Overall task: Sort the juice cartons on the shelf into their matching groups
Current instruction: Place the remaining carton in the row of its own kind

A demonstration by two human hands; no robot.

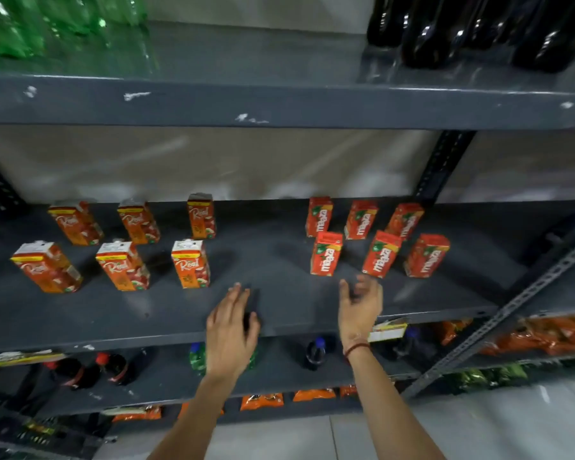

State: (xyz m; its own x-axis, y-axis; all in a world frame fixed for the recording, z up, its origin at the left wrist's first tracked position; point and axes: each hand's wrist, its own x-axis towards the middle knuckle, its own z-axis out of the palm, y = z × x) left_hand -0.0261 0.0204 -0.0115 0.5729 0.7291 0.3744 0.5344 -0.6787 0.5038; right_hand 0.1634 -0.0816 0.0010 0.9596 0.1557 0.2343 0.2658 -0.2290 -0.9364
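On the grey middle shelf [273,260] several orange "Real" cartons [190,263] stand upright in two rows on the left. Several red "Maaza" cartons [326,254] stand in two rows on the right. A bare gap separates the two groups. My left hand [231,330] hovers palm down over the shelf's front edge, fingers apart, holding nothing. My right hand [361,303] is just below the front Maaza cartons, fingers spread and slightly blurred, holding nothing. Neither hand touches a carton.
The upper shelf [279,104] juts out above, with green bottles [47,24] at left and dark bottles [478,28] at right. Below are cola bottles [314,353] and orange snack packets [263,401]. A slanted metal brace [498,323] crosses at right.
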